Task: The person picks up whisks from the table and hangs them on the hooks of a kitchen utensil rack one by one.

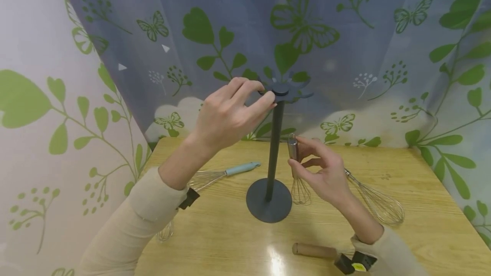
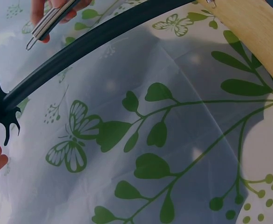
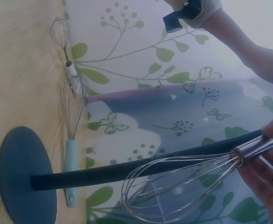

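Observation:
A dark stand (image 1: pixel 274 148) with a round base and a crown of curved hooks (image 1: pixel 297 88) rises at the middle of the table. My left hand (image 1: pixel 230 112) is up at the crown, thumb and forefinger pinching its near left edge. Lower down, right of the pole, my right hand (image 1: pixel 324 167) pinches the metal handle of a small wire whisk (image 1: pixel 293 150) between thumb and fingers. The whisk hangs nearly upright, wires down and hanging loop up. In the right wrist view its wire loops cross in front of the pole (image 3: pixel 104 176).
A whisk with a pale blue handle (image 1: pixel 242 168) lies left of the stand. Another whisk (image 3: pixel 72 74) lies farther left, mostly under my left arm. A steel whisk (image 1: pixel 383 203) rests at the right. A wooden handle (image 1: pixel 314 250) lies in front, its far end behind my right wrist.

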A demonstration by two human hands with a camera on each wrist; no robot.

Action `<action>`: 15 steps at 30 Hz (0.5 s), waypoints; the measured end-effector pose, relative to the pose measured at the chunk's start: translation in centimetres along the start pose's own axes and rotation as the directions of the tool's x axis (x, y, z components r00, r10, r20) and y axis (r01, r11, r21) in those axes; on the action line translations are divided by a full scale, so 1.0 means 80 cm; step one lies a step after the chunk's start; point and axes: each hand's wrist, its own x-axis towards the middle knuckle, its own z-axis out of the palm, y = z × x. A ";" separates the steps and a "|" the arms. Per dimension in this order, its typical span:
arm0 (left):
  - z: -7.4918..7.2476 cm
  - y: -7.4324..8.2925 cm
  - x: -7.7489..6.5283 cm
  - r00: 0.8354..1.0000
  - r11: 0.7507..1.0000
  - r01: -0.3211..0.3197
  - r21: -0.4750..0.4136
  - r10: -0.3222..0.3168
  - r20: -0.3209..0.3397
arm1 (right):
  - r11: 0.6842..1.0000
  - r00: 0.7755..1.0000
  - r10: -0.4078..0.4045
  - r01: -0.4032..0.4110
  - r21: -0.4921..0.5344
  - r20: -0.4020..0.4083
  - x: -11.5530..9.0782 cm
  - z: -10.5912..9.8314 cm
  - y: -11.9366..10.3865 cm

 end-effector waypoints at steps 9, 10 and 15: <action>0.001 0.000 0.000 1.000 1.000 -0.003 0.003 0.003 -0.006 | 0.995 0.998 0.001 0.004 0.095 -0.055 0.009 0.004 -0.008; 0.001 0.000 0.000 1.000 1.000 -0.003 0.003 0.003 -0.007 | 0.994 0.998 -0.002 0.009 0.108 -0.061 0.010 0.004 -0.009; 0.001 0.000 0.000 1.000 1.000 -0.002 0.004 0.002 -0.006 | 0.988 0.997 -0.005 0.016 0.151 -0.072 0.016 0.005 -0.012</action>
